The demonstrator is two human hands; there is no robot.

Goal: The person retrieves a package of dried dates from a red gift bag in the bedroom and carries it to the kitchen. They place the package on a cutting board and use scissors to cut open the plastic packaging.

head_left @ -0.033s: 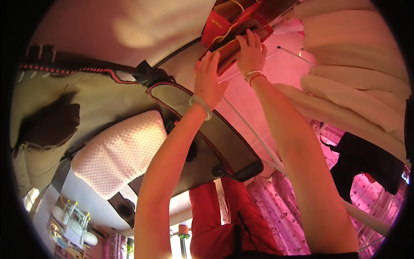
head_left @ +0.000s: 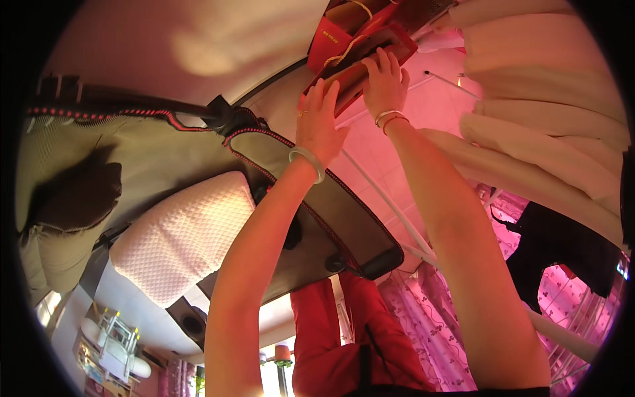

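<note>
A red paper gift bag (head_left: 346, 96) with yellow rope handles tilts at the top of the view. My left hand (head_left: 321, 122), with a pale bangle at its wrist, rests its outstretched fingers against the bag's left end, the thumb standing away from it. Over the near rim of the same bag bend the fingers of my right hand (head_left: 385, 85), which wears a bracelet and a red cord; its thumb is hidden. What the bag contains cannot be made out.
Behind stands another red bag (head_left: 331, 38). A folding lounger (head_left: 350, 205) with red-laced edging holds a white quilted pillow (head_left: 182, 231). Beige cloth (head_left: 536, 112) hangs at right, above black clothing (head_left: 555, 238) and pink curtains (head_left: 430, 311). A white pole (head_left: 390, 202) crosses below my hands.
</note>
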